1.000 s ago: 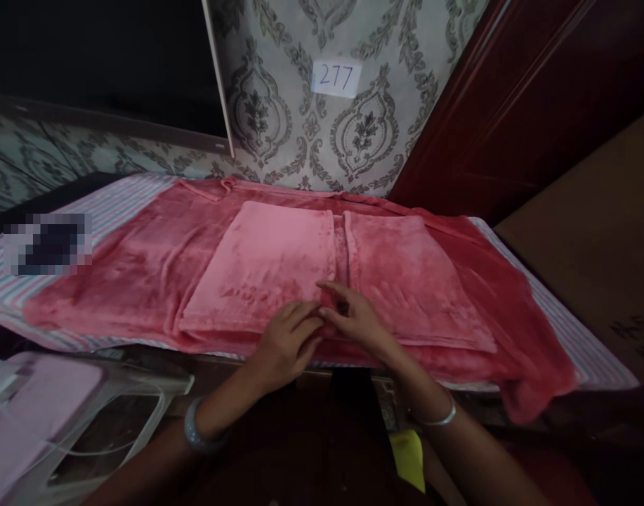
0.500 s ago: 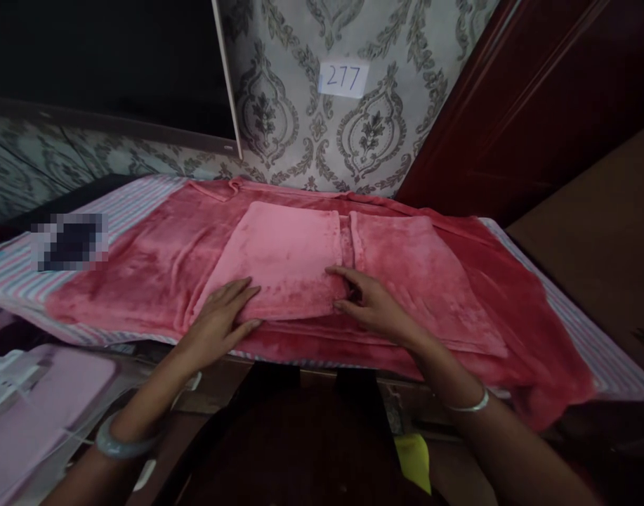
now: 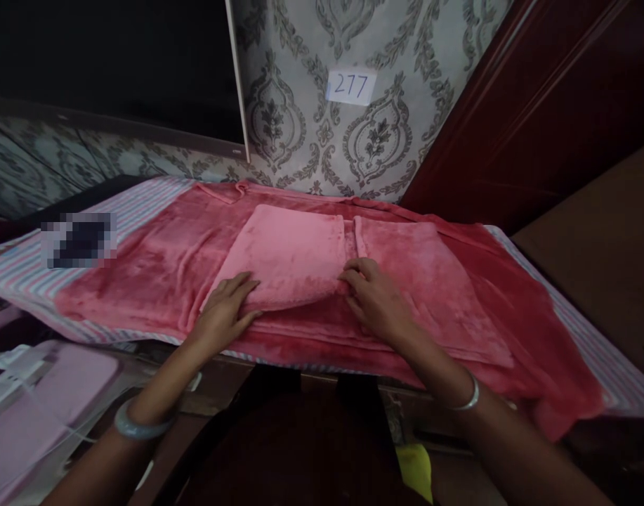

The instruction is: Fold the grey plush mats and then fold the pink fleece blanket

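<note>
A red fleece garment lies spread across a striped table. Two folded pink panels lie on it side by side: a lighter left panel and a darker right panel. My left hand grips the near left corner of the left panel, fingers curled on the cloth. My right hand pinches the near right corner of the same panel, whose near edge is lifted and rolled a little. Both wrists wear bangles.
The striped table cover shows at left and right of the garment. A paper label "277" hangs on the patterned wall. A dark wooden door stands at right. A clear plastic bin sits at lower left.
My hands moved apart from the middle to the two near corners of the left panel. Its near edge has since been raised and curled away from me.
</note>
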Tool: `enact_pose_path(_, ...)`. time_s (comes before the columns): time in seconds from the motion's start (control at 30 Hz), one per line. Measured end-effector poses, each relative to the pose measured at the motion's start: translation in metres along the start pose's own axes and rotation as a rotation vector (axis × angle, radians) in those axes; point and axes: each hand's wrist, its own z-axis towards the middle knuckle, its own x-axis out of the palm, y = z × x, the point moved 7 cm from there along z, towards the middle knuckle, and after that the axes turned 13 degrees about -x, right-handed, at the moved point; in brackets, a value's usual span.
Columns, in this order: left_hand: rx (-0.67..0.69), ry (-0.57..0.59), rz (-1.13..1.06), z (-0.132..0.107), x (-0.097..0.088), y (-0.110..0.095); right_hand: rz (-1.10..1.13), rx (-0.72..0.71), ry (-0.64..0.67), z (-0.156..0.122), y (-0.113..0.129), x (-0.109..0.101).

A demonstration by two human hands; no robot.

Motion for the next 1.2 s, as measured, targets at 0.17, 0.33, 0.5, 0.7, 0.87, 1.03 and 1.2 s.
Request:
enact_pose_path(0.17,0.032,-0.086,0.055,0.006,-0.010,-0.007,-0.062,-0.027,0.034,-0.003,-0.007,0.011)
enact_pose_path(0.33,0.115,-0.114,0.119,0.000,-0.006,-0.005,-0.176,-0.117,0.207,-0.022,0.001,0.040)
enact_pose_path(0.5,0.157,-0.054,0.104,-0.011,0.001,-0.001,-0.164,-0.149,0.330,-0.040,0.012,0.065)
enact_pose_path(0.7,0.126,-0.013,-0.018,-0.011,-0.009,0.004,-0.155,-0.131,0.298,-0.038,0.013,0.065)
enact_pose_path(0.87,0.250,-0.196,0.030,-0.015,-0.010,0.004,-0.169,-0.148,0.301,-0.035,0.015,0.057)
enact_pose_path(1.03,0.330,-0.214,0.050,-0.018,-0.012,-0.001,-0.175,-0.135,0.283,-0.038,0.021,0.059)
enact_pose_path(1.2,0.331,-0.132,-0.024,-0.019,-0.022,-0.003,-0.175,-0.121,0.255,-0.041,0.020,0.066)
